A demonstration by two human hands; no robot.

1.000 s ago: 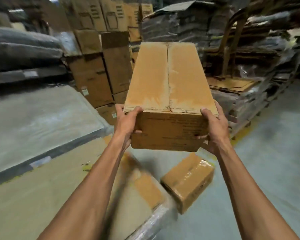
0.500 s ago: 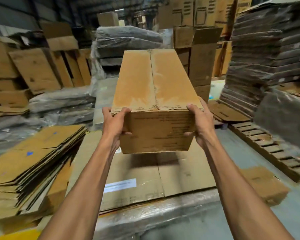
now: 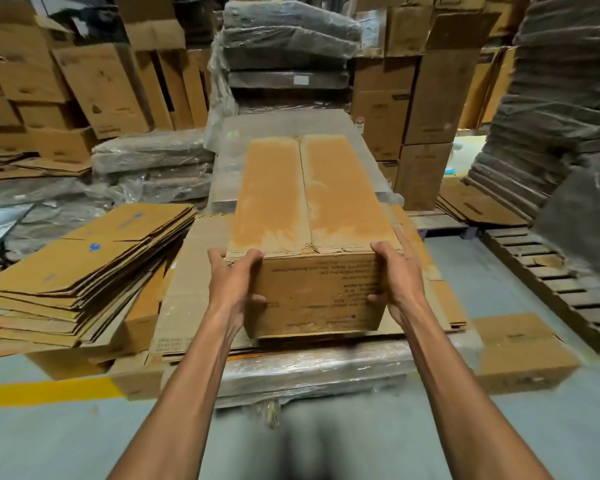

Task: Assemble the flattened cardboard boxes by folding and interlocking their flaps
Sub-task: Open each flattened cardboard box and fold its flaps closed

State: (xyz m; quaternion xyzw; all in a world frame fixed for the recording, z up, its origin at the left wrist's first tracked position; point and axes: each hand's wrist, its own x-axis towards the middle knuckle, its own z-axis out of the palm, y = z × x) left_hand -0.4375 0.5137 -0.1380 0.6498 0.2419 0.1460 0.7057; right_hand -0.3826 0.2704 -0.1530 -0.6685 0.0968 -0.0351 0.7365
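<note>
A long brown assembled cardboard box (image 3: 312,202) with two closed top flaps meeting at a centre seam is held out in front of me. My left hand (image 3: 234,282) grips its near left corner, fingers over the top edge and thumb on the printed end face. My right hand (image 3: 397,275) grips the near right corner the same way. The box hangs just above a plastic-wrapped pile of flat cardboard (image 3: 187,306). A stack of flattened boxes (image 3: 84,271) lies to the left.
A small closed box (image 3: 520,355) sits on the floor at right, beside a wooden pallet (image 3: 561,282). Wrapped bundles (image 3: 291,39) and stacked cartons (image 3: 94,88) stand behind. A yellow line (image 3: 42,391) marks the grey floor at left.
My view has swung left from the aisle to the wrapped pile. The box, still gripped by both hands, has come lower and closer to the pile.
</note>
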